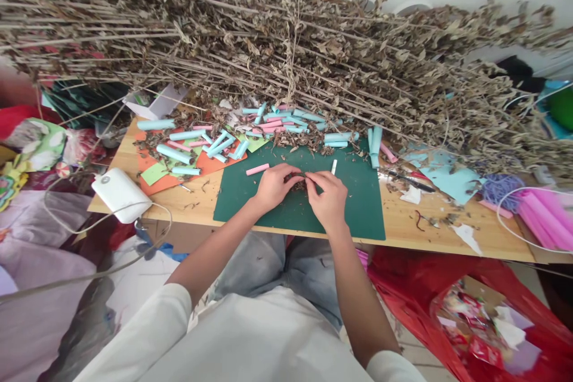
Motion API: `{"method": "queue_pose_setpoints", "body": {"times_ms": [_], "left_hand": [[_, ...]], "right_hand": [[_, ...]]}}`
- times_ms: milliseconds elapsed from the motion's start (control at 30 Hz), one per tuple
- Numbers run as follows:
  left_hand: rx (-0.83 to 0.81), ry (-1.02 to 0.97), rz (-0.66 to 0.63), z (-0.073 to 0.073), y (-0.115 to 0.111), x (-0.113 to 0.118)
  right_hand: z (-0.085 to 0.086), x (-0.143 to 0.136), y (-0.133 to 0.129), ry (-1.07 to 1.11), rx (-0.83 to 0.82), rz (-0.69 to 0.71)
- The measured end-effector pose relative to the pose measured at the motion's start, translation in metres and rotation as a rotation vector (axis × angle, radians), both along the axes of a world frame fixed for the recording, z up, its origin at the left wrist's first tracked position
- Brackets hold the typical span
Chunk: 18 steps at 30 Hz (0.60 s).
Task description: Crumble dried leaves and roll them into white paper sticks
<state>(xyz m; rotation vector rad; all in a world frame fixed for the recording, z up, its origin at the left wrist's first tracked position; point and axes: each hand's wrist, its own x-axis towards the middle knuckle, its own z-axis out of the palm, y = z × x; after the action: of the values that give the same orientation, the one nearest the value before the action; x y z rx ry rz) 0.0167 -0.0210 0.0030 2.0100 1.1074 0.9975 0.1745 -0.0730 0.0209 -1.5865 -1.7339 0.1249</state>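
Over the green mat (pixel 242 209), my left hand (pixel 278 187) and my right hand (pixel 327 196) meet at a small heap of dry leaf crumbs (pixel 301 191). Both hands have their fingers pinched on bits of dried leaf. A pink paper tube (pixel 257 169) lies beside my left hand, and a small white tube (pixel 334 166) stands out just behind my right hand. Several blue and pink paper tubes (pixel 174 154) are scattered behind the mat, among loose leaves.
A large bundle of dried stalks (pixel 286 42) spans the back. A white power bank (pixel 122 194) with a cable sits at the left edge. On the right are a black pen (pixel 409 181), blue paper (pixel 456 182) and purple yarn (pixel 501 189). Below hangs a red bag (pixel 412 286).
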Motion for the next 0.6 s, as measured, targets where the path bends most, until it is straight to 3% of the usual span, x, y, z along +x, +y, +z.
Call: {"method": "queue_pose_setpoints", "body": {"times_ms": [167, 233, 367, 467, 600], "left_hand": [[0.113, 0.187, 0.059, 0.021, 0.003, -0.009], [0.163, 0.266, 0.135, 0.034, 0.012, -0.011], [0.222, 0.362, 0.15, 0.053, 0.041, -0.003], [0.265, 0.507, 0.089, 0.054, 0.063, 0.011], [0.272, 0.636, 0.076, 0.039, 0.086, 0.029]], "right_hand": [[-0.001, 0.0, -0.002, 0.036, -0.007, 0.04], [-0.002, -0.002, -0.003, 0.003, -0.006, 0.037], [-0.008, -0.004, -0.005, -0.008, 0.015, -0.006], [-0.012, -0.003, -0.008, 0.051, 0.052, -0.059], [-0.012, 0.0, -0.013, 0.154, 0.132, -0.156]]}}
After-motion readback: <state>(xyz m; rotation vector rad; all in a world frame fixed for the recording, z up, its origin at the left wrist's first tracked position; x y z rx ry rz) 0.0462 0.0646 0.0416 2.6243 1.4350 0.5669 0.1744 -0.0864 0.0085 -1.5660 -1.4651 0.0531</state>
